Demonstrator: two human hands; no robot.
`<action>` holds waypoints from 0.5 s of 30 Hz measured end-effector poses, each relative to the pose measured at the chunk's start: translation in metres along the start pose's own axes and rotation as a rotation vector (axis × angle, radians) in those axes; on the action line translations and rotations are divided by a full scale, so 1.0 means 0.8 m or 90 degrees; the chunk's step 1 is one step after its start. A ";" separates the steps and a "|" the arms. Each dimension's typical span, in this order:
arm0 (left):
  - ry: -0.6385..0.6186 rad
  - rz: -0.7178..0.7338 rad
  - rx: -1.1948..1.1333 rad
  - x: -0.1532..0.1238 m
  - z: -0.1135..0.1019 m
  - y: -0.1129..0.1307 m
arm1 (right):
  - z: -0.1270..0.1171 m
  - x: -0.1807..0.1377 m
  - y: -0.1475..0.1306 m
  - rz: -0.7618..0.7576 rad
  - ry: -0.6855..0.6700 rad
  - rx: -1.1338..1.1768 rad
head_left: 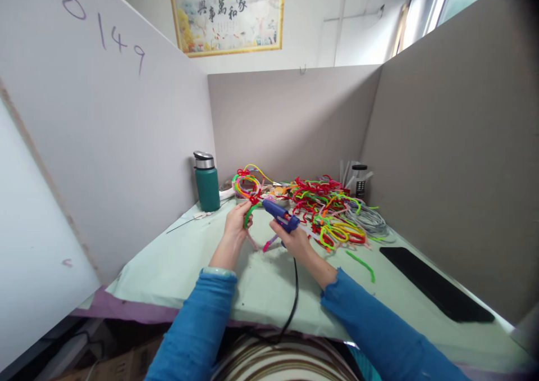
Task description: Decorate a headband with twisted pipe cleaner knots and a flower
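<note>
And here's the left hand (238,223), thumb and fingers pinched round the foot of a fuzzy multicoloured ring (236,187), right by the red knot (253,200), a green strip (247,218) hanging down against the palm! The right hand (293,240) is wrapped round the handle of a blue glue gun (274,208), its nozzle aimed at that knot; whether the two touch, I can't tell from here.

The ring is up off the table, out ahead of the wrist, standing roughly upright. It looks feather-light, soft on the outside with a bendy wire core, I'd judge: no slipping, but squeeze the loop and it should buckle. So the foot below the knot looks the spot to hold, well clear of the round. The gun seems hard, smooth and heavier, best taken by the handle, away from a nozzle that may be hot, with its black cord (296,296) tugging down over the table edge.

Further out, a tangled heap of fuzzy stems (322,196) sprawls at the right, a coil of grey wire (370,222) beside it, and a green bottle (207,187) stands at the left!
</note>
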State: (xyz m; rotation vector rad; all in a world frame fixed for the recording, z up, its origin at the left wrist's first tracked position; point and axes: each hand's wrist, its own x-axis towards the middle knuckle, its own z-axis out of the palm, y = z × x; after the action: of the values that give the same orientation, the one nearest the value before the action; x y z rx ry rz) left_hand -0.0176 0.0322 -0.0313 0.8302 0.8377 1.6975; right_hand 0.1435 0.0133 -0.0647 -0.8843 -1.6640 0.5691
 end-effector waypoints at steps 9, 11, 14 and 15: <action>0.008 0.027 0.012 0.002 -0.001 -0.002 | -0.002 0.001 0.004 0.013 -0.017 -0.020; 0.008 0.023 0.011 0.001 0.000 -0.002 | -0.003 0.000 0.005 0.016 -0.013 -0.021; 0.007 0.014 0.006 0.000 0.001 -0.001 | -0.004 0.000 0.005 0.006 -0.018 -0.014; 0.006 0.011 0.003 0.000 0.001 -0.001 | -0.004 0.000 0.005 0.002 -0.018 -0.012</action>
State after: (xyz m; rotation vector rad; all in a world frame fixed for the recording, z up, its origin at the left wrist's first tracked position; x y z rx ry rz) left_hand -0.0164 0.0327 -0.0317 0.8349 0.8443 1.7159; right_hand 0.1476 0.0156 -0.0672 -0.8960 -1.6964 0.5709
